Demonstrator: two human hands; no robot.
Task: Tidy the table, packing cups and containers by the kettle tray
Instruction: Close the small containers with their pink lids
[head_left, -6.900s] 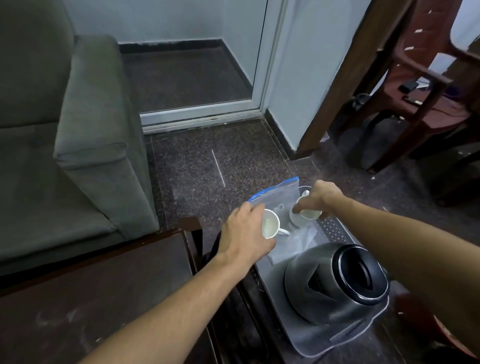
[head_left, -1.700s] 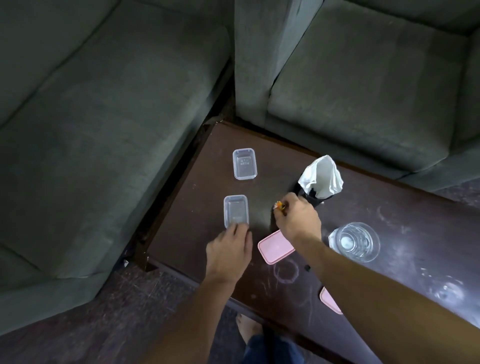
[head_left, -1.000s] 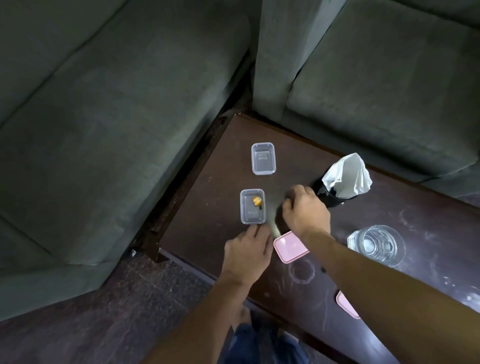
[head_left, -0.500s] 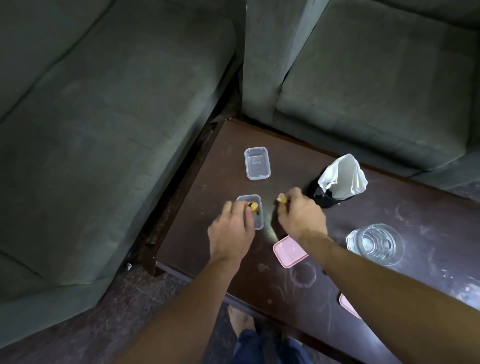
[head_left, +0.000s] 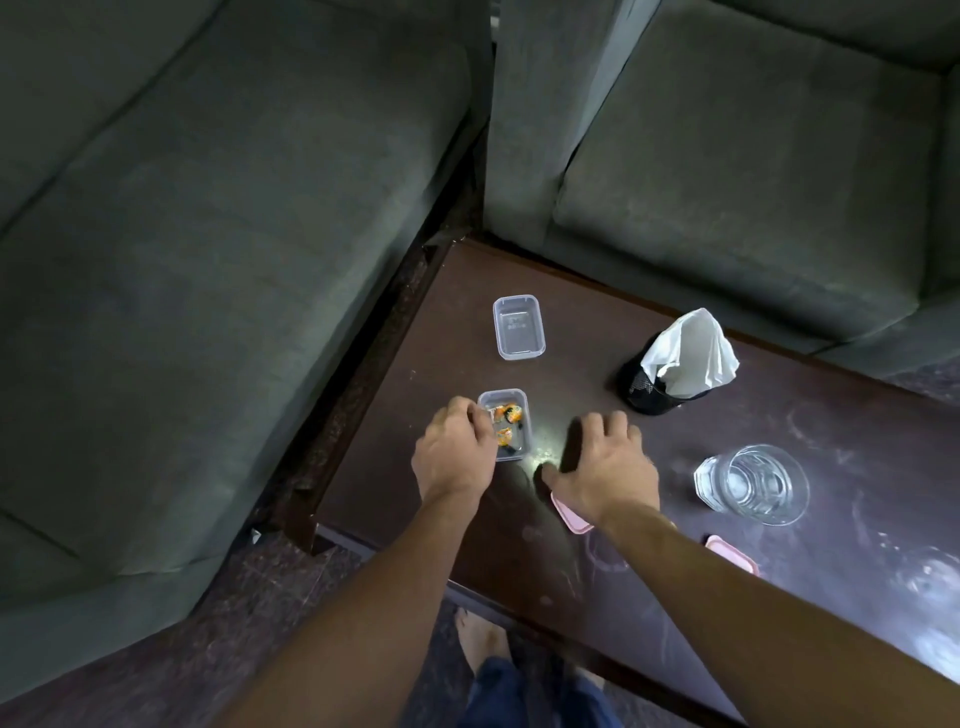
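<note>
Left hand (head_left: 454, 457) curled on the small clear plastic container (head_left: 506, 431) of orange sweets, frame centre on the dark counter (head_left: 857, 441). Right hand (head_left: 602, 467) spread, empty. Pink rectangular lid (head_left: 571, 514) lies under its wrist, nearer right hand; likely next grab.

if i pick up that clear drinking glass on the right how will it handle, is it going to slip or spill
The clear faceted drinking glass looks rigid and breakable, so probably needs a firm grip. It seems to hold some water, so likely heavier than it looks and apt to spill if tilted. Its smooth walls may be slippery.
</note>
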